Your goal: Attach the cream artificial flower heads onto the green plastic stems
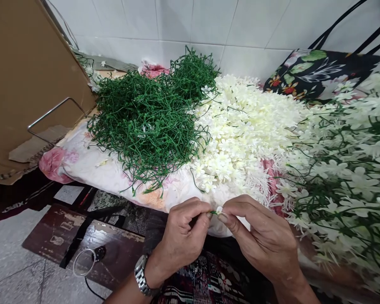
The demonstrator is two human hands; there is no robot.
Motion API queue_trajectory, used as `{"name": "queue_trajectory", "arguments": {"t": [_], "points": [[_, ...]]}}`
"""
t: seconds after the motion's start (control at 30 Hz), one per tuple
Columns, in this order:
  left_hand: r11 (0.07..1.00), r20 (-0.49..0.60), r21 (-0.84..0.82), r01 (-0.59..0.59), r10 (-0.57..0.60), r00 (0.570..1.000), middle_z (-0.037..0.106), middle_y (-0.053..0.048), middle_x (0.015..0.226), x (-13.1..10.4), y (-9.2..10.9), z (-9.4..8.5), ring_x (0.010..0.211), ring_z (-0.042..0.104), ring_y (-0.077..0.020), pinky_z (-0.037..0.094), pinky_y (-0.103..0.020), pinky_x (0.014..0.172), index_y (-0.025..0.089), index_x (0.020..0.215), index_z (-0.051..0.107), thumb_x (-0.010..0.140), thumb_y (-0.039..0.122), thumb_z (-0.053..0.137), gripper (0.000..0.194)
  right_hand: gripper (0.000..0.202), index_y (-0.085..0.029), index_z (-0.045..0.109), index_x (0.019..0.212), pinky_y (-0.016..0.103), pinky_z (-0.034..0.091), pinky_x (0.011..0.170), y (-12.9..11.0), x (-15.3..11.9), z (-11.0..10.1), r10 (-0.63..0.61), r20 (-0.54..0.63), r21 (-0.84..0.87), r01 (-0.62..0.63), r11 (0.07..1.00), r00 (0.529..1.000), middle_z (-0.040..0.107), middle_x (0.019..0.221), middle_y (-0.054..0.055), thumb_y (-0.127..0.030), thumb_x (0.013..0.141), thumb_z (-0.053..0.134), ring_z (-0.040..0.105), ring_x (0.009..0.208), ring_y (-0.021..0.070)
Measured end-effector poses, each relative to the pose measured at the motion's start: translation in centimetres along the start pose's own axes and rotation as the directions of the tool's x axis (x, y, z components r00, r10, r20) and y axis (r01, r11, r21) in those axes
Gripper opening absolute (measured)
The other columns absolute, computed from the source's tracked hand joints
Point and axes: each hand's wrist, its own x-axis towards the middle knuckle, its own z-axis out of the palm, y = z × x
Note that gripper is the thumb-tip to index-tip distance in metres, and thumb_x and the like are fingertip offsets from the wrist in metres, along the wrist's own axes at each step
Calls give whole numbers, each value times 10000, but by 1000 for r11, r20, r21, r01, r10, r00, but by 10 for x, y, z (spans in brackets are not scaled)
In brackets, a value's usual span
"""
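Note:
My left hand (pixel 186 230) pinches a thin green plastic stem (pixel 213 212) between thumb and forefinger, with a metal watch on that wrist. Facing it, my right hand (pixel 259 236) has finger and thumb closed on a small white artificial flower (pixel 220 210). Stem and flower meet between my fingertips, though the joint itself is mostly covered. Beyond my hands lies a tangled heap of green stems (pixel 145 118). Beside that heap, loose white flower heads (pixel 243 122) are piled up. To the right, white flowers on green stems (pixel 351 181) form a big mass.
A floral cloth (pixel 98 169) covers the work surface under the heaps. At left stands a cardboard box (pixel 28 76) near a bent metal handle (pixel 50 114). A clear plastic cup (pixel 84 262) rests by a worn brown board (pixel 120 249). A black floral bag (pixel 319 74) leans against the tiled wall.

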Motion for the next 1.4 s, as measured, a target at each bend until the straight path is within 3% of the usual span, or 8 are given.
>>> {"name": "queue_trajectory", "arguments": {"t": [0.2,0.47,0.8,1.03,1.4], "points": [[995,14,36,-90,89,996,406,44,518,2,-8,5,484,387,-77,316,-189,469,150,609,561,747,7,431,237,90,-173,575,805,178,474,567,4,-3,3,2,34,-1,-2,1000,999,597,683,4,-92,842,558,579,608,89],[995,-34,23,-94,95,995,353,59,524,1,-9,7,475,349,-65,277,-189,452,132,617,573,741,-7,465,215,101,-187,543,804,187,446,573,12,-5,2,55,73,5,-56,998,996,578,691,-9,-95,842,558,561,620,88],[997,8,46,-60,60,998,285,65,533,-1,-11,12,482,316,-66,248,-214,469,151,574,481,744,-1,460,229,97,-177,541,798,174,428,547,15,-8,3,71,73,28,-73,997,995,565,680,-12,-91,838,559,536,606,75],[999,18,47,-26,26,1000,281,65,534,-1,-11,13,490,294,-65,242,-218,482,172,556,366,733,-2,446,261,102,-178,552,785,162,424,550,16,-8,5,85,76,46,-89,995,993,564,675,-23,-91,835,569,534,601,63],[995,8,97,6,-7,1000,327,59,520,3,-7,13,484,332,-75,267,-212,469,177,555,395,763,37,427,253,100,-174,564,780,160,434,541,16,-7,13,80,34,3,-80,997,996,574,664,-21,-87,828,574,543,586,66]]}}
